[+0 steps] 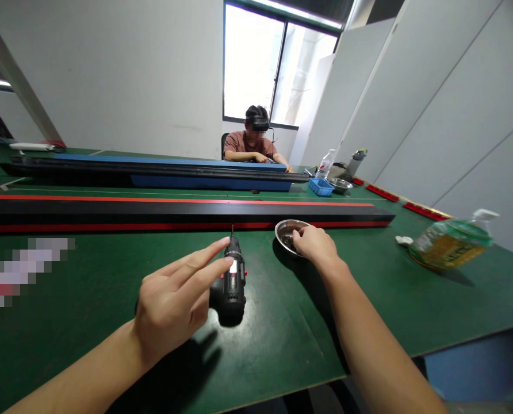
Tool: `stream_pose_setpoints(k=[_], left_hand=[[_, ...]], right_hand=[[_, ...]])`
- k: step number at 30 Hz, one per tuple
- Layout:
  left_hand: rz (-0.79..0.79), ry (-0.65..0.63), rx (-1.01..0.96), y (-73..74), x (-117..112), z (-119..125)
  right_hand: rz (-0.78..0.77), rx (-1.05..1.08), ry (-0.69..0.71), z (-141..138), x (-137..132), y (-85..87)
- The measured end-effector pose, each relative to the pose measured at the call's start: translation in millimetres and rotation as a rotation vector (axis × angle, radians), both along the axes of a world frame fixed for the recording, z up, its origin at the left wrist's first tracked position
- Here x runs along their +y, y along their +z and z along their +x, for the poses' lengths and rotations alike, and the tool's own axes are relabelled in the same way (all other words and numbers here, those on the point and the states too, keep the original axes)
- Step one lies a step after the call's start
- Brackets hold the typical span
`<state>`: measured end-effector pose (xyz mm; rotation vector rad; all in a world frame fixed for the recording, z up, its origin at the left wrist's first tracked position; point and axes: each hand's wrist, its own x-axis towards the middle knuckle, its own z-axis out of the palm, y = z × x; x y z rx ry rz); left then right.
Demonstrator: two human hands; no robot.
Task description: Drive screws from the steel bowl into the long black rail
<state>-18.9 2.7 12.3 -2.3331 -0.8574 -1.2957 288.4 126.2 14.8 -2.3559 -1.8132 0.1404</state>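
A black cordless drill [234,287] lies on its side on the green table, its thin bit pointing away from me at the long black-and-red bar [187,214]. My left hand [174,293] is over the drill's handle, palm down, with straight fingers reaching across the drill body; whether it bears on the handle is hidden. My right hand [317,244] reaches into a small steel bowl [278,231] with its fingers drawn together. Small dark pieces, seemingly screws [287,241], lie in the bowl. What the right fingertips hold, if anything, does not show.
Behind the bar lie long blue and black bars [209,181]. A person [250,144] sits across the table. A blue basket [320,186], another steel bowl [340,185] and a bottle [325,164] stand far right. A large plastic jug [452,244] lies tipped at the right.
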Motion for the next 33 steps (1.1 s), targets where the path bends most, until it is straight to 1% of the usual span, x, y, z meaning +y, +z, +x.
stream_pose_setpoints(k=[2, 5, 10, 13, 18, 22, 25, 30, 33], left_hand=[[0.010, -0.015, 0.020, 1.6, 0, -1], [0.020, 0.003, -0.033, 0.8, 0, 0], [-0.118, 0.000, -0.152, -5.6, 0, 7], [-0.152, 0.035, -0.202, -4.2, 1, 8], [-0.190, 0.143, -0.216, 2.9, 2, 5], [-0.165, 0.161, -0.129, 2.8, 3, 2], [-0.158, 0.088, -0.084, 2.2, 2, 0], [-0.169, -0.117, -0.077, 3.1, 1, -2], [-0.186, -0.165, -0.051, 0.4, 2, -3]], right_hand=[[-0.004, -0.009, 0.006, 1, 1, -1.2], [0.000, -0.013, 0.019, 2, 2, -3.7], [0.001, 0.002, 0.023, 5, 5, -7.0], [0.018, 0.021, 0.043, 6, 4, -7.6], [0.048, 0.087, 0.111, 10, 6, -10.8], [0.002, 0.118, 0.195, 14, 12, -16.9], [-0.048, 0.130, 0.220, 17, 15, -19.2], [-0.048, 0.141, 0.208, 16, 14, -17.7], [-0.034, 0.121, 0.199, 15, 13, -17.2]])
